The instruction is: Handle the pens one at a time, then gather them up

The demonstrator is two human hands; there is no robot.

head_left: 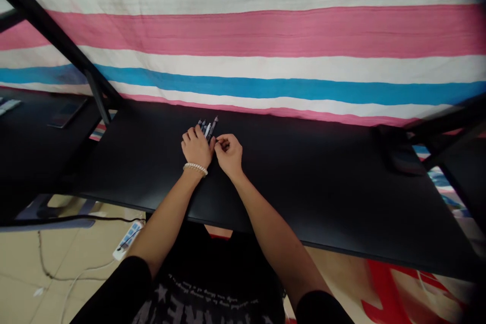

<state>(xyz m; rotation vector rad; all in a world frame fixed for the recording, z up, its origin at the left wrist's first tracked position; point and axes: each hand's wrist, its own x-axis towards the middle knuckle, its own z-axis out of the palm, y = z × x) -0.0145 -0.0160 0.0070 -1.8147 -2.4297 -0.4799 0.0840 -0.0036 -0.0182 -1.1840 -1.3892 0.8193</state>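
My left hand (196, 147), with a pearl bracelet (195, 167) on the wrist, rests on the black table (304, 187) and is closed around several pens (208, 127) whose tips fan out past the fingers toward the far edge. My right hand (229, 152) sits right beside it, touching it, fingers curled in a pinch at the near end of the pens. What the right fingers pinch is too small to name.
A pink, white and blue striped cloth (266, 50) hangs behind the table. Black frame bars (56, 35) slant at the left. A second black table (34, 131) at the left holds a phone (66, 113). A power strip (128, 239) and cables lie on the floor.
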